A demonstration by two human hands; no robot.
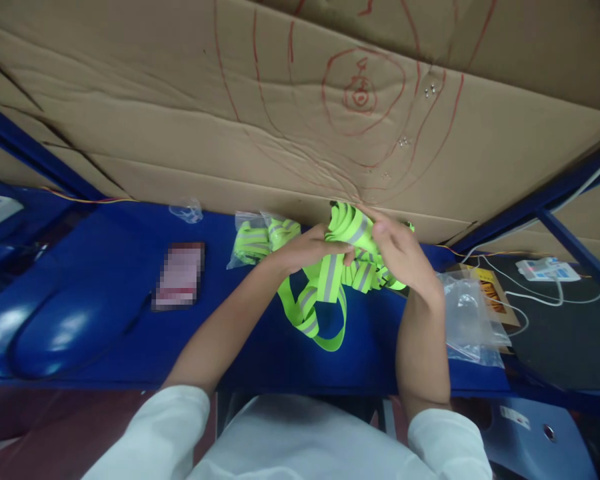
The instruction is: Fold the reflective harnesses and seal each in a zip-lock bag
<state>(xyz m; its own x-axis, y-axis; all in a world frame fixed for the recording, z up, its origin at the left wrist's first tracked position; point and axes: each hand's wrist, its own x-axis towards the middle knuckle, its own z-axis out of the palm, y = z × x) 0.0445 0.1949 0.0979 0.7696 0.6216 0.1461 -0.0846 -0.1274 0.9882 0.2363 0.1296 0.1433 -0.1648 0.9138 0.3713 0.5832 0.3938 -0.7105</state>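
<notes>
Both my hands are at a bundle of neon-yellow reflective straps (353,227) with grey stripes, near the cardboard at the back of the blue table. My left hand (313,250) grips the bundle from the left, its fingers closed under the folded part. On the other side my right hand (397,250) is wrapped against the bundle; some of its fingers are hidden behind the straps. A loose loop of strap (305,310) hangs down onto the table in front. Beneath and behind the hands lie more folded straps (365,273).
Left of my hands lie bagged straps (253,240) in clear plastic. A pixelated phone-like object (179,275) and a crumpled clear bag (187,210) are farther left. At right are clear plastic bags (465,313), a cardboard box (495,297) and white cables (535,300). Cardboard (180,133) stands behind.
</notes>
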